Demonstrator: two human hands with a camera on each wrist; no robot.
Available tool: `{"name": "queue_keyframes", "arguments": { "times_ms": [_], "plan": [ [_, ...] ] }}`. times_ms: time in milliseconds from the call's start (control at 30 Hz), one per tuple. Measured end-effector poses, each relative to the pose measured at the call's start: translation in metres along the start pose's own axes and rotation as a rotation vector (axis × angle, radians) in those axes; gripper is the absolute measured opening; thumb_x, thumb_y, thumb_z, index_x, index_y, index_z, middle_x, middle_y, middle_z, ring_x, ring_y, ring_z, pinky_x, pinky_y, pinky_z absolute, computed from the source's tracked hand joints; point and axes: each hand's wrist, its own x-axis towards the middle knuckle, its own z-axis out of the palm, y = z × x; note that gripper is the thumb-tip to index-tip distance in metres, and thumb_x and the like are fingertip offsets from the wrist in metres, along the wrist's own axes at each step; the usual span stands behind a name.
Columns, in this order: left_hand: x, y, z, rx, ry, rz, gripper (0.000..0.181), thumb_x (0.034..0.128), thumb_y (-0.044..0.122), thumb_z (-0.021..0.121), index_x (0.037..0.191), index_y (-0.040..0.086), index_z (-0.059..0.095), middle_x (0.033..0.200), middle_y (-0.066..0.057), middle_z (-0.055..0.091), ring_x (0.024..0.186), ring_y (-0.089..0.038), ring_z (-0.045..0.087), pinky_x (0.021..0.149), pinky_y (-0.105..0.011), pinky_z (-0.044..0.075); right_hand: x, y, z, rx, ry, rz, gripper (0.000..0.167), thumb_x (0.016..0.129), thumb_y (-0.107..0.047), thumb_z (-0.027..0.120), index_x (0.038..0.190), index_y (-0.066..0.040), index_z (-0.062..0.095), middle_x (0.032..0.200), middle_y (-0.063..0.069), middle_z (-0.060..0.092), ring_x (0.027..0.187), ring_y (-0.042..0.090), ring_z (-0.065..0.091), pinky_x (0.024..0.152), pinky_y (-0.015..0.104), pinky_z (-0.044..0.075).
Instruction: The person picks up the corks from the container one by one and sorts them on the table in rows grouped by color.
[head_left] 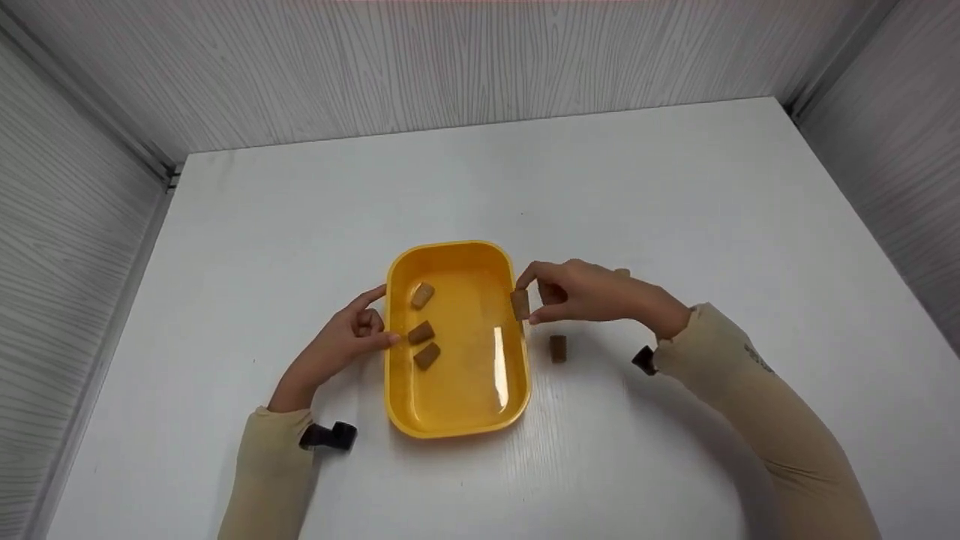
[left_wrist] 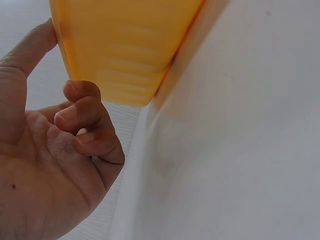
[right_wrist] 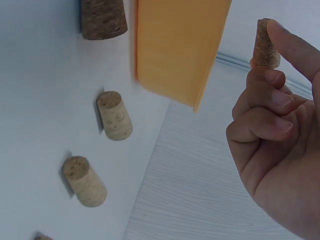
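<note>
A yellow plastic tray (head_left: pixel 457 433) stands on the white table with three corks lying inside, among them a light cork (head_left: pixel 422 295) and a darker cork (head_left: pixel 421 333). My left hand (head_left: pixel 341 346) holds the tray's left side, thumb over the rim, with several fingers curled by the outer wall (left_wrist: pixel 125 50). Between thumb and forefinger, my right hand (head_left: pixel 592 292) pinches a tapered cork (right_wrist: pixel 266 45) at the tray's right rim. In the right wrist view this cork is raised off the table, and the other fingers are curled below it.
A dark cork (head_left: pixel 558 349) lies on the table right of the tray. Light corks (right_wrist: pixel 115 116) also show in the right wrist view, and one (head_left: pixel 622 272) is partly hidden behind my right hand. Grey wood-grain panels (head_left: pixel 450 67) border the table (head_left: pixel 337 202).
</note>
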Motion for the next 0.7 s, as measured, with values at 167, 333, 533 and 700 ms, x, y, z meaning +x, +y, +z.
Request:
{"name": "queue_keyframes", "arguments": {
  "times_ms": [167,333,533,700],
  "plan": [
    [-0.001,0.001,0.000,-0.043,-0.007,-0.003,0.077,0.0868,0.019,0.072,0.151,0.010,0.030,0.079,0.000,0.047,0.066,-0.007,0.040,0.064,-0.020,0.036,-0.017,0.015,-0.003,0.011,0.015,0.059,0.035,0.090,-0.028,0.069,0.120,-0.017,0.056,0.072,-0.003,0.047,0.064,0.011,0.042,0.061,0.023,0.036],
    [-0.002,0.001,-0.001,-0.025,0.003,0.006,0.076,0.0867,0.018,0.072,0.150,0.010,0.032,0.079,0.000,0.046,0.066,-0.007,0.040,0.064,-0.020,0.036,-0.031,0.028,-0.004,0.033,0.059,0.092,0.036,0.089,-0.026,0.070,0.120,-0.015,0.056,0.072,-0.003,0.046,0.064,0.012,0.041,0.062,0.023,0.036],
    [-0.001,-0.001,-0.001,-0.011,0.000,-0.003,0.076,0.0865,0.020,0.072,0.150,0.010,0.031,0.080,-0.001,0.046,0.067,-0.007,0.041,0.064,-0.020,0.037,-0.049,0.043,-0.001,0.010,0.088,0.152,0.036,0.088,-0.025,0.071,0.118,-0.012,0.056,0.074,-0.003,0.048,0.067,0.013,0.042,0.063,0.025,0.037],
    [0.000,0.000,0.000,-0.008,0.001,-0.001,0.076,0.0868,0.020,0.072,0.150,0.010,0.031,0.079,-0.001,0.046,0.067,-0.007,0.041,0.064,-0.020,0.037,-0.059,0.055,0.006,-0.007,0.072,0.206,0.039,0.088,-0.027,0.071,0.120,-0.011,0.056,0.074,-0.003,0.049,0.069,0.013,0.043,0.064,0.026,0.037]
  ]
}}
